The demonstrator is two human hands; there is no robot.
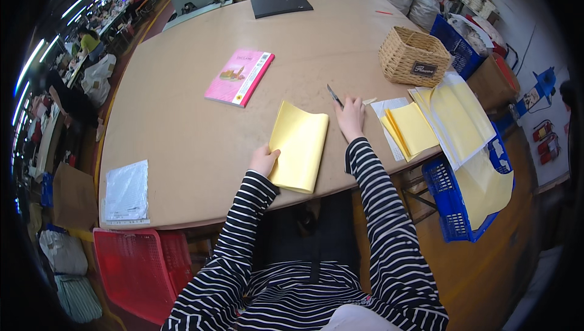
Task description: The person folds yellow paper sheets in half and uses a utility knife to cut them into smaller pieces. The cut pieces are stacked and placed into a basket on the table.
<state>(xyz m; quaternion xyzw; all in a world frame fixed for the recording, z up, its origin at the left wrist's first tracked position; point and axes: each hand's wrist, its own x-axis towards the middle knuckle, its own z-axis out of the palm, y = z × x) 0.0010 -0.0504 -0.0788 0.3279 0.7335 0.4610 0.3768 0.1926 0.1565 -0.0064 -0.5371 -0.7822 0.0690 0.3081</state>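
Observation:
A folded yellow sheet [300,148], paper or thin cloth, lies at the table's near edge with its upper end slightly curled. My left hand [264,160] grips its left side, thumb on top and the other fingers mostly hidden. To the right of the sheet, my right hand [350,118] rests low over the table, its fingers closed around the lower end of a slim dark pointed tool [333,95]. Whether that tool is a knife or snips cannot be made out. Beyond the sheet lies a pink book or notebook [238,78]. More folded yellow sheets [411,127] are stacked right of my right hand.
A wicker basket [413,57] stands at the right. Yellow material in clear plastic [456,118] hangs over the table edge above a blue crate [447,200]. A black board [281,3] lies far off, a plastic-covered paper [126,191] near left, a red basket [131,270] below.

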